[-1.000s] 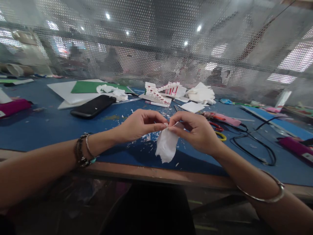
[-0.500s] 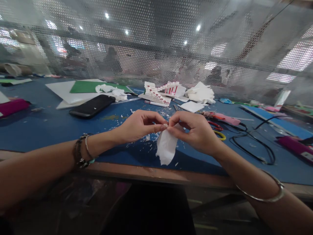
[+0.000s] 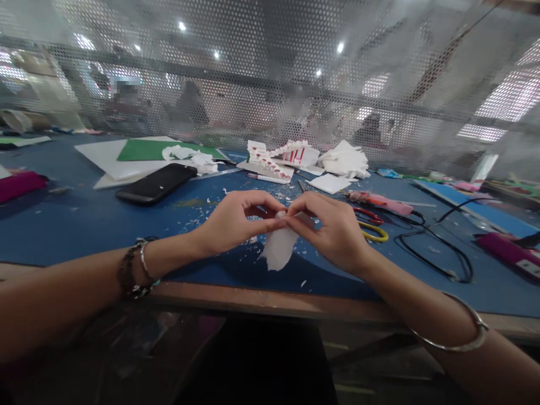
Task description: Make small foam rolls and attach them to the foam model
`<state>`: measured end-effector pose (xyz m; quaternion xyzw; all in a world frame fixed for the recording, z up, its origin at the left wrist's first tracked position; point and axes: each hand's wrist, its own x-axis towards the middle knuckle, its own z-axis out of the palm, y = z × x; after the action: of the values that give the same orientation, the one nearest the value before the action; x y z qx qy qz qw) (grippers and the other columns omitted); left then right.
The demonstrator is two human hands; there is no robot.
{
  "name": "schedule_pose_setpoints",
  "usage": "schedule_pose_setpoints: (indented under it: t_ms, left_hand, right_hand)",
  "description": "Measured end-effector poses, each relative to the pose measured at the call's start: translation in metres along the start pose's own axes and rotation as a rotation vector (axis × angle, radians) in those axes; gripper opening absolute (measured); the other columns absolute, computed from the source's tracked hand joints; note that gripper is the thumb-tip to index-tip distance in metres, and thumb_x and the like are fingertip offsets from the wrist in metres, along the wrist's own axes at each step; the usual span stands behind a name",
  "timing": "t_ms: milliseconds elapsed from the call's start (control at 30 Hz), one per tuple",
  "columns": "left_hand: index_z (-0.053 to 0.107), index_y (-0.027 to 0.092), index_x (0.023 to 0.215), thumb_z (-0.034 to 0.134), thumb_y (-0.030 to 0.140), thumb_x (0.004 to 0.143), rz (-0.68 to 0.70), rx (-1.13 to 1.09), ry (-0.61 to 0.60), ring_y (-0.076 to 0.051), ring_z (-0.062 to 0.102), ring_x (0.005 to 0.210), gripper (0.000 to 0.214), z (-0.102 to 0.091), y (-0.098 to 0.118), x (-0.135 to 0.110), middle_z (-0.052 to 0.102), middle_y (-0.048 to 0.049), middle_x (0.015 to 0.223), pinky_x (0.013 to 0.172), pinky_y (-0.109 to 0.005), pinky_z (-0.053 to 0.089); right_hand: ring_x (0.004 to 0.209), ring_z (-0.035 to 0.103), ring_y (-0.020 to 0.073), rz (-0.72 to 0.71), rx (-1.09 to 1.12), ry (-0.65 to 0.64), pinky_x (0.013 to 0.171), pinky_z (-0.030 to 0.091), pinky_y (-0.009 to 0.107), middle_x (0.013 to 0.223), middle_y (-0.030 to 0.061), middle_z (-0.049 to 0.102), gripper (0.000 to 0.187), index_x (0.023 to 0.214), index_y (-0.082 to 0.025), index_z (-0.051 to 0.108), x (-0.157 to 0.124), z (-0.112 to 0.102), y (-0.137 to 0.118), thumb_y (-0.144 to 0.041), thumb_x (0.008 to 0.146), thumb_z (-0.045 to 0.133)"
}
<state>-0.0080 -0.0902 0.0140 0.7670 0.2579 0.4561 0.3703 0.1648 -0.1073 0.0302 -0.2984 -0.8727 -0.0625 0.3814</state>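
Observation:
A thin white piece of paper (image 3: pixel 279 250) hangs from my fingertips above the blue table. My left hand (image 3: pixel 242 220) pinches its upper edge between thumb and fingers. Right beside it, my right hand (image 3: pixel 331 228) grips the same edge, the fingertips of both hands nearly touching. A small white bit of the paper pokes up between them. Behind my right hand lie scissors (image 3: pixel 373 232) with one red and one yellow handle loop. Small white scraps are scattered on the table around and below my hands.
A black phone (image 3: pixel 157 184) lies left, before green and white sheets (image 3: pixel 147 151). Behind my hands are a white piece with red marks (image 3: pixel 270 160) and a pile of white pieces (image 3: pixel 343 159). A pink corded tool (image 3: pixel 382 202) is at right, its black cable (image 3: pixel 439 256) looping nearby.
The hanging end of the paper has swung slightly left and up, and its top now bulges between my fingertips. Both hands keep their pinch; my right hand has shifted slightly left.

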Motion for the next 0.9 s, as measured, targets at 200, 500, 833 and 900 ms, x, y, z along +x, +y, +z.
schedule_pose_setpoints:
  t_ms: [200, 500, 833, 900]
  left_hand:
    - [0.065, 0.015, 0.077, 0.063, 0.022, 0.07, 0.051, 0.02, -0.023, -0.011, 0.058, 0.068, 0.009, -0.003, 0.0, 0.002, 0.065, -0.0012, 0.074, 0.062, -0.019, 0.047]
    - [0.062, 0.016, 0.091, 0.065, 0.027, 0.069, 0.01, -0.183, -0.059, -0.012, 0.06, 0.065, 0.025, -0.004, 0.005, 0.001, 0.065, -0.0014, 0.073, 0.057, -0.019, 0.048]
    - [0.059, 0.014, 0.067, 0.069, 0.017, 0.061, -0.104, -0.312, 0.029, -0.006, 0.056, 0.057, 0.013, -0.001, 0.0, 0.005, 0.061, 0.0038, 0.062, 0.057, -0.015, 0.045]
    - [0.06, 0.013, 0.065, 0.069, 0.016, 0.061, -0.111, -0.309, 0.048, -0.006, 0.055, 0.059, 0.01, -0.001, 0.0, 0.006, 0.062, 0.0036, 0.063, 0.059, -0.015, 0.045]
  right_hand:
    - [0.052, 0.042, 0.0051, 0.213, 0.346, -0.015, 0.048, 0.034, 0.018, 0.059, -0.0036, 0.051, 0.01, 0.067, -0.016, 0.053, 0.002, -0.002, 0.001, -0.022, 0.074, 0.058]
    - [0.056, 0.047, 0.0047, 0.367, 0.777, -0.06, 0.051, 0.038, 0.017, 0.064, -0.0021, 0.054, 0.008, 0.068, -0.014, 0.055, 0.004, -0.009, 0.004, -0.02, 0.07, 0.061]
    - [0.051, 0.04, 0.0035, 0.359, 0.636, -0.002, 0.045, 0.033, 0.016, 0.059, -0.004, 0.046, 0.008, 0.069, -0.014, 0.052, 0.003, 0.002, -0.001, -0.02, 0.074, 0.055]
    - [0.051, 0.04, 0.0032, 0.345, 0.59, 0.026, 0.045, 0.033, 0.015, 0.06, -0.0041, 0.046, 0.007, 0.07, -0.014, 0.052, 0.002, 0.003, -0.001, -0.019, 0.075, 0.053]
